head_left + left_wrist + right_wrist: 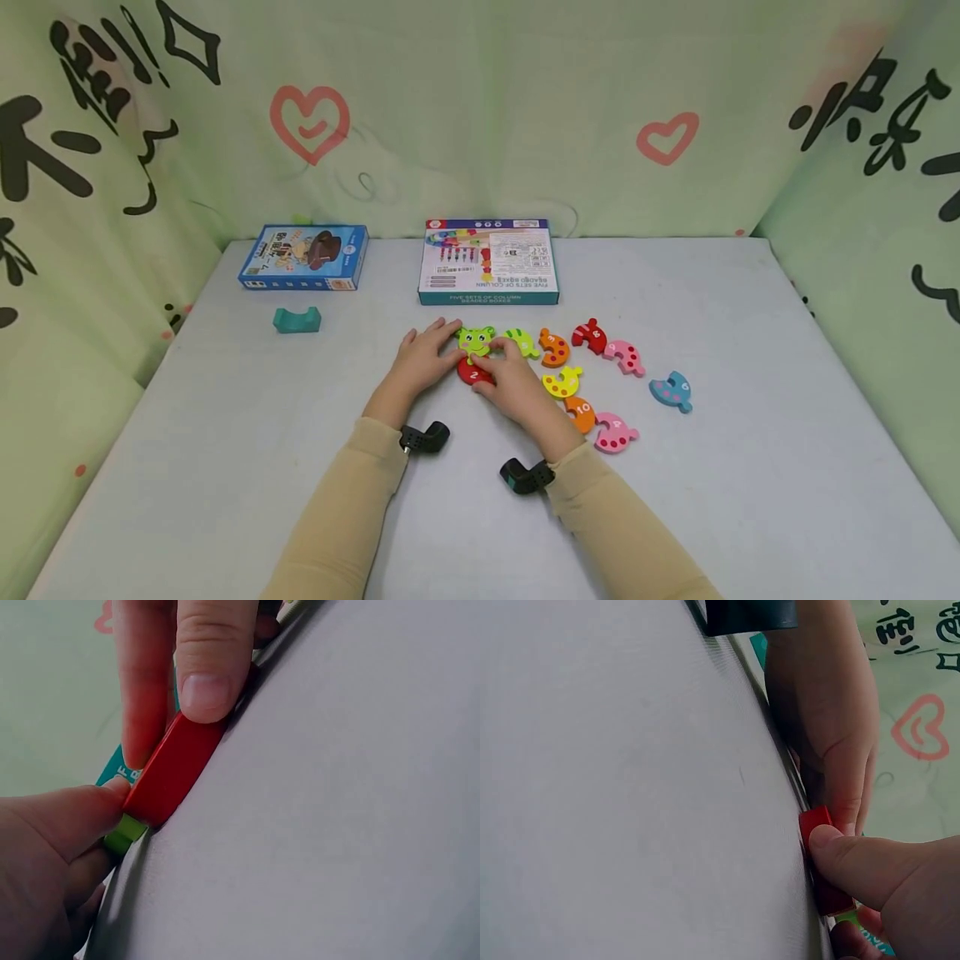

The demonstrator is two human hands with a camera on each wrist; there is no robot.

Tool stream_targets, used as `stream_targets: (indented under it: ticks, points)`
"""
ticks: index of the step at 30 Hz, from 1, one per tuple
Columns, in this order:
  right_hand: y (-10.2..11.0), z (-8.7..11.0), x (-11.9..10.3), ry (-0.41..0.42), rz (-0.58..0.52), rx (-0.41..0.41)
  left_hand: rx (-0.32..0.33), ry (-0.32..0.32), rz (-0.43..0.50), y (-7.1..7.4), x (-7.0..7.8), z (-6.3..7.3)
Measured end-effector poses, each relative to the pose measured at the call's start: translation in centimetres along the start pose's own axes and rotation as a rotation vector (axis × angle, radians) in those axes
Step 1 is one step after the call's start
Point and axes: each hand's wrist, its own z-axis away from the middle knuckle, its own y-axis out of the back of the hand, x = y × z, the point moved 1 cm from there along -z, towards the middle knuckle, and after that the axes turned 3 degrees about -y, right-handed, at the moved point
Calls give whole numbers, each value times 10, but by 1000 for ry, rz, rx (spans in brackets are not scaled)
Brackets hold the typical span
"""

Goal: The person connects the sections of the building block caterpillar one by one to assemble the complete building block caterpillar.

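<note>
A green frog-face piece (475, 340) lies with a red piece numbered 2 (474, 372) against its lower edge. My left hand (424, 360) holds the frog piece from the left, fingers along its side and thumb near the seam. From the right, my right hand (519, 392) grips the red piece. In the left wrist view, the right thumb (207, 694) presses the outer edge of the red piece (180, 769), and the left thumb (75, 817) lies by a green bit (126, 834). The right wrist view shows the right thumb (870, 866) on the red piece (815, 819).
Right of the hands lie several curved number pieces, among them a yellow one (562, 382), a pink one (615, 433) and a blue one (672, 392). A teal curved block (297, 321) sits at left. Behind stand a blue box (303, 257) and a white-and-teal box (488, 262).
</note>
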Motion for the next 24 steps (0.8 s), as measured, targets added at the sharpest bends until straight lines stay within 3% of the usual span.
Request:
stream_targets:
  ticks: [8, 16, 20, 24]
  points:
    - [1, 1, 2, -16, -7, -4, 2, 9, 25, -1, 1, 0]
    - [19, 7, 17, -31, -128, -20, 16, 16, 41, 0, 0, 0]
    - [41, 12, 31, -23, -154, 44, 12, 28, 54, 0, 0, 0]
    - [57, 15, 47, -79, -144, 130, 16, 23, 59, -1, -1, 1]
